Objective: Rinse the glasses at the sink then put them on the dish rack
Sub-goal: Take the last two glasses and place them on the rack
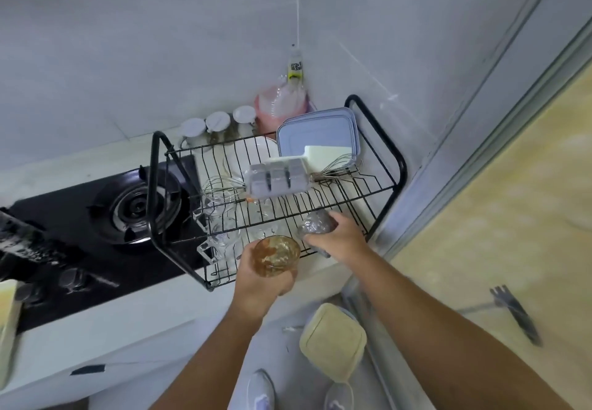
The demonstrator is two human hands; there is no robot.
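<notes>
My left hand point(256, 284) grips an amber glass point(276, 255) from below, mouth up, at the front edge of the black wire dish rack point(389, 185). My right hand point(339, 240) holds a grey textured glass point(315, 225), tilted on its side over the rack's front right part. Several clear glass mugs point(221, 233) sit on the lower tier at the left front. No sink is in view.
On the rack lie two whisks point(221, 189), a clear cutlery holder point(277, 180), plates and blue lidded boxes point(317, 131). A black gas hob point(134, 211) sits left of the rack. A cream-lidded container point(333, 340) stands on the floor, by a sliding door frame at right.
</notes>
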